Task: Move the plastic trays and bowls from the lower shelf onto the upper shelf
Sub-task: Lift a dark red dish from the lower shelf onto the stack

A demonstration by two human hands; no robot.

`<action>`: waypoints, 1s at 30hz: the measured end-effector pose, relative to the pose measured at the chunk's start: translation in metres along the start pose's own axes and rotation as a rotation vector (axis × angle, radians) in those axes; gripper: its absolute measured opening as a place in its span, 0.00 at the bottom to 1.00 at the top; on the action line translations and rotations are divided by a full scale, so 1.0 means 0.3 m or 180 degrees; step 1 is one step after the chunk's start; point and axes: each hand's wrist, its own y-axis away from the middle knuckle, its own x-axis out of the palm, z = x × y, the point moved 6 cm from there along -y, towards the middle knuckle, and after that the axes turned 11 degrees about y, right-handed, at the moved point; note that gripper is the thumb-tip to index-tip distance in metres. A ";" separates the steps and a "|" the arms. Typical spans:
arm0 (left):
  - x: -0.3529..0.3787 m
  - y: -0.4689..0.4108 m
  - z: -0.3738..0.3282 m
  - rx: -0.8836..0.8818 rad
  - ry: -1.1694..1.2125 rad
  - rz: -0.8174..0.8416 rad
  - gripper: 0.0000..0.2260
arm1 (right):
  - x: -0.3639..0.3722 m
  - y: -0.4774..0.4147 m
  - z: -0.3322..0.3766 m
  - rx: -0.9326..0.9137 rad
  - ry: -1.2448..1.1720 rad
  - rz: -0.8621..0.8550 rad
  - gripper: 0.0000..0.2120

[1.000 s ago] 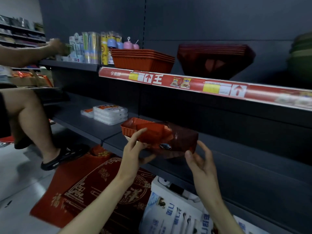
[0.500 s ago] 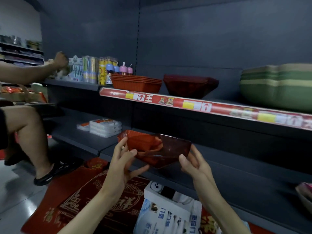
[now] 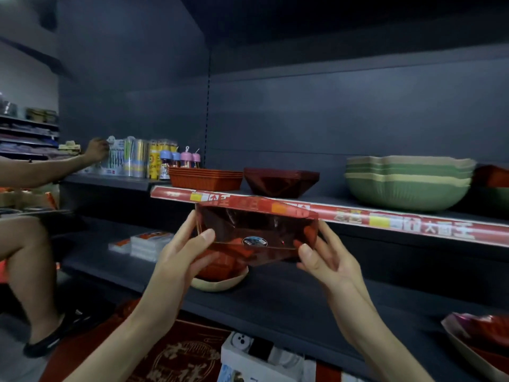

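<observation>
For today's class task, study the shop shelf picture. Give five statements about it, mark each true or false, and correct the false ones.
1. The left hand and the right hand both hold the dark red bowl. True.
2. The dark red bowl rests on the upper shelf. False: it is held in the air in front of the shelf's edge.
3. A stack of green bowls stands on the upper shelf. True.
4. The stack of orange trays stands right of the green bowls. False: it stands left of them.
5. A beige bowl sits on the lower shelf. True.
</observation>
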 end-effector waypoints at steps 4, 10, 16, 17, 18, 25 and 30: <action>0.022 -0.058 -0.070 0.0214 -0.0004 0.0011 0.40 | -0.025 -0.035 0.107 -0.0320 0.0132 -0.0115 0.37; 0.087 -0.157 -0.141 0.0348 0.0146 0.0024 0.22 | -0.063 -0.151 0.211 -0.0648 0.0635 -0.0299 0.37; 0.105 -0.360 -0.145 0.0549 0.0018 0.0087 0.29 | -0.101 -0.362 0.266 -0.0730 0.0887 -0.0427 0.49; 0.113 -0.408 -0.142 0.0559 -0.0035 0.0077 0.30 | -0.105 -0.399 0.272 -0.0732 0.0880 -0.0444 0.51; 0.120 -0.459 -0.140 0.0570 -0.0066 0.0059 0.29 | -0.106 -0.436 0.278 -0.0698 0.0860 -0.0432 0.52; 0.139 -0.804 -0.126 0.0305 -0.0095 -0.0193 0.20 | -0.132 -0.654 0.253 -0.0319 0.0835 -0.0546 0.65; 0.140 -0.910 -0.042 -0.0040 0.0107 -0.0485 0.11 | -0.126 -0.757 0.185 -0.0097 0.0780 -0.0432 0.64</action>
